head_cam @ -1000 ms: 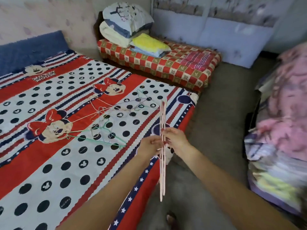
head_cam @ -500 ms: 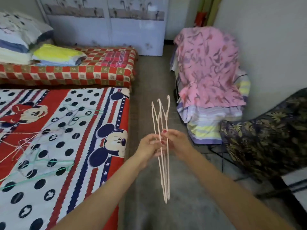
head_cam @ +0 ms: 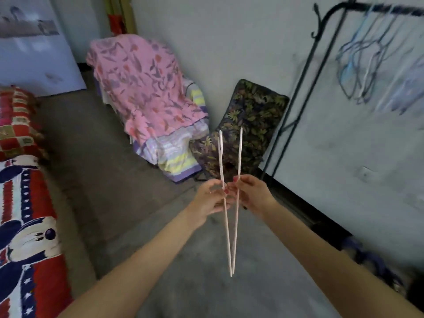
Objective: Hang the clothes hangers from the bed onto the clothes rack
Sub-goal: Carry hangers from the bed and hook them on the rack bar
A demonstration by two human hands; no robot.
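I hold thin pale pink hangers (head_cam: 229, 226) edge-on in front of me, over the floor. My left hand (head_cam: 210, 200) pinches one of them, and my right hand (head_cam: 251, 193) pinches another. Their tops are spread apart and their lower ends meet below my hands. The black clothes rack (head_cam: 296, 106) stands at the upper right against the wall. Several blue and white hangers (head_cam: 362, 63) hang from its top bar, blurred. The bed (head_cam: 25, 237) with the red, white and blue cartoon cover lies at the left edge.
A chair draped in pink floral cloth (head_cam: 146, 92) stands ahead, with a dark leafy cushion (head_cam: 247, 125) next to it by the rack's foot. A red checked mattress (head_cam: 16, 125) is at far left. Grey floor (head_cam: 128, 175) lies between the bed and the wall.
The view has swung right, away from the bed, so the rack has come into sight. The hangers stayed in both hands and their tops have been pulled apart.
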